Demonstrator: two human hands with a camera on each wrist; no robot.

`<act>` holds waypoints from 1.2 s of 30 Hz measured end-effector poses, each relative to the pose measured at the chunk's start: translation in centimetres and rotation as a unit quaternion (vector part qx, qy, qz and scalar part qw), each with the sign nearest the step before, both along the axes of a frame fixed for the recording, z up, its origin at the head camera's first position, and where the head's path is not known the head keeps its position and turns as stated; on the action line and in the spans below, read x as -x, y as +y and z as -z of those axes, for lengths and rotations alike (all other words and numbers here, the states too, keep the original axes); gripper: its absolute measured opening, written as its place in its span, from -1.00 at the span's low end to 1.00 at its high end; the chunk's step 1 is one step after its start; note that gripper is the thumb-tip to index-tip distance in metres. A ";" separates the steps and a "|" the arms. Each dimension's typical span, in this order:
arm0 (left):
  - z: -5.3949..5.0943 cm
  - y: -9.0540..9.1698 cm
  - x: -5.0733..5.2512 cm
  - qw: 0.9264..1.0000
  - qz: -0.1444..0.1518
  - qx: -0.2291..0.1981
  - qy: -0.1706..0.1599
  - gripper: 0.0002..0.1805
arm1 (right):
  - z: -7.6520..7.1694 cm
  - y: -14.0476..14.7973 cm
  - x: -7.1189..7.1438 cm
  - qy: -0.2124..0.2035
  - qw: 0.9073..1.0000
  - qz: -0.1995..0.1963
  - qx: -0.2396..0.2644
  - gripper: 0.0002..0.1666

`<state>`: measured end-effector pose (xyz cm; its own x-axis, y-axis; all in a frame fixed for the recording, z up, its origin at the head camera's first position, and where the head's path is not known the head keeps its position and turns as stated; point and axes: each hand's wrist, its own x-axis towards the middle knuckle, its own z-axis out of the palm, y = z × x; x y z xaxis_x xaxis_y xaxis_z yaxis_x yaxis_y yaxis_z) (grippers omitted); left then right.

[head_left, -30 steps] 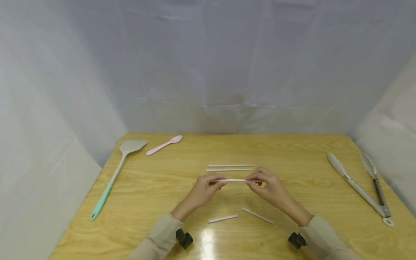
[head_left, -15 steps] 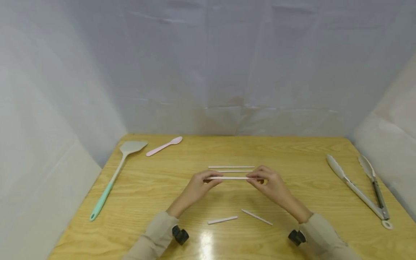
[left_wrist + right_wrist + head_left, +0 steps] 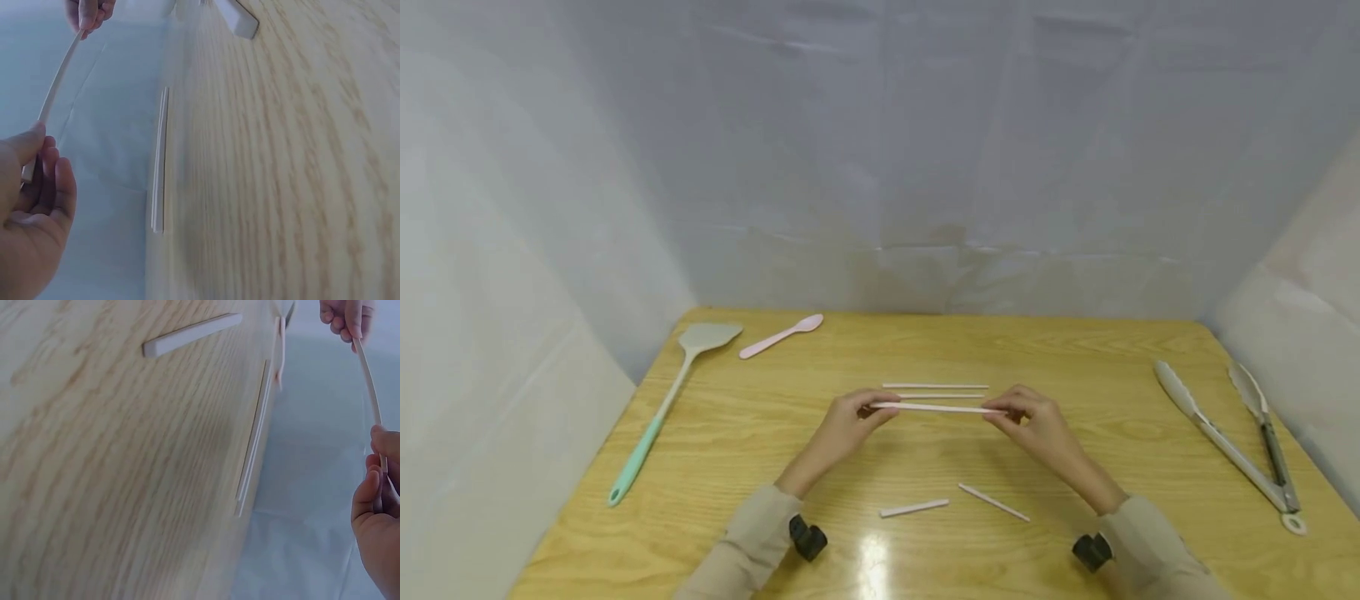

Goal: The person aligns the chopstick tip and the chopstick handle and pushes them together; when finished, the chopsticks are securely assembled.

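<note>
My left hand (image 3: pixel 838 431) and right hand (image 3: pixel 1039 427) pinch a thin pale pink square stick (image 3: pixel 940 408) near its two ends, between thumb and fingers. It is held level above the table, and in the left wrist view the stick (image 3: pixel 56 78) looks slightly bowed. Behind it, a pale stick (image 3: pixel 936 386) lies crosswise on the table, with a second one (image 3: pixel 942 396) parallel and partly hidden by the hands. Nearer to me lie two separate shorter-looking sticks, one on the left (image 3: pixel 913 508) and one on the right (image 3: pixel 994 502), slanted differently.
On the left of the wooden table (image 3: pixel 1075 550) lies a turner (image 3: pixel 655 425) with a mint handle. A pink spoon (image 3: pixel 782 336) rests near the back edge. Spread metal tongs (image 3: pixel 1232 446) lie at the right. Pale sheeting (image 3: pixel 940 167) hangs behind and at the sides.
My hands have moved apart along the held stick, so more of its length shows between them. The stick has risen slightly in the head view. The other things have stayed put.
</note>
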<state>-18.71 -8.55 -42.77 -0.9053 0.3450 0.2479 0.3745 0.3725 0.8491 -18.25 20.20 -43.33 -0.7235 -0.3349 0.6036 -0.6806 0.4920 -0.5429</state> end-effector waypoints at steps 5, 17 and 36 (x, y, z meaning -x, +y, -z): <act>1.1 -0.2 0.5 1.000 -0.004 0.003 -0.002 -0.74 | 0.3 0.2 0.1 -0.016 1.000 0.009 -0.006 -0.81; 1.8 -0.2 0.9 0.999 -0.003 0.015 -0.031 -0.76 | 1.8 0.7 1.2 -0.066 0.998 -0.010 -0.012 -0.88; 3.2 -0.5 2.4 0.994 0.023 0.072 -0.079 -0.82 | 3.5 0.9 3.3 -0.185 0.980 -0.028 -0.068 -0.94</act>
<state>-21.13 -9.01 -46.02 -0.9119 0.4075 0.0485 0.2591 0.4800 0.8381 -21.53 21.11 -46.86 -0.8626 -0.4395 0.2505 -0.4778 0.5450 -0.6890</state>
